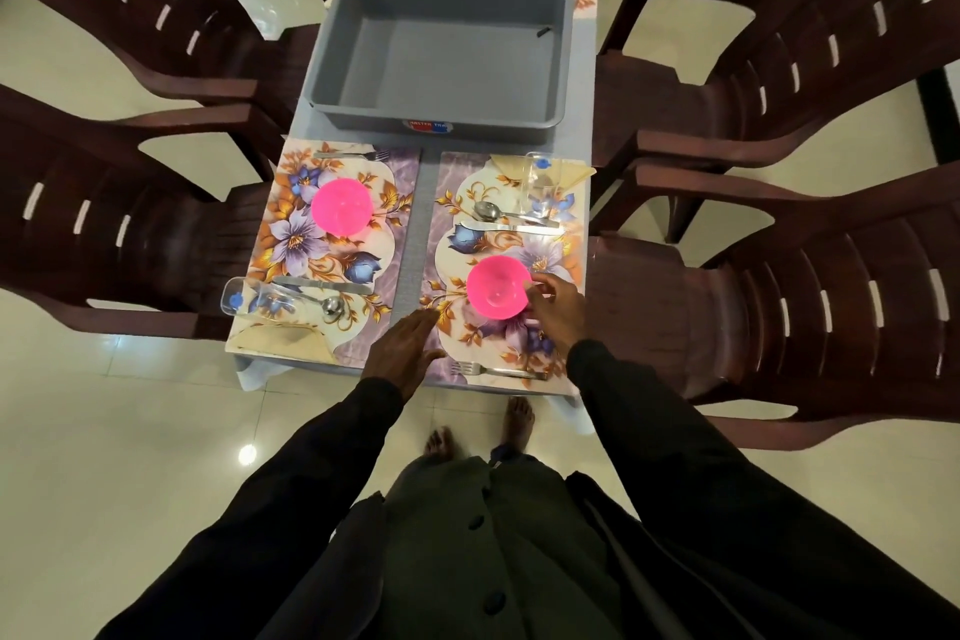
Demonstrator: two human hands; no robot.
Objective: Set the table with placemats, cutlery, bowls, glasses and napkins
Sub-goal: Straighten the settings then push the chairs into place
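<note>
Now the pink bowl (496,287) sits on the near right placemat (451,182), and the right hand (553,309) is closest, pinching its right rim. The left hand (405,353) lies flat, fingers straight, on the mat's left edge. A knife (509,228) lies just past the bowl; there is room to its left.

light: dim, indoor | glare: lamp spot on glossy floor (247,454) | edges: fisheye-bent chairs (810,68) | focus: slightly soft
</note>
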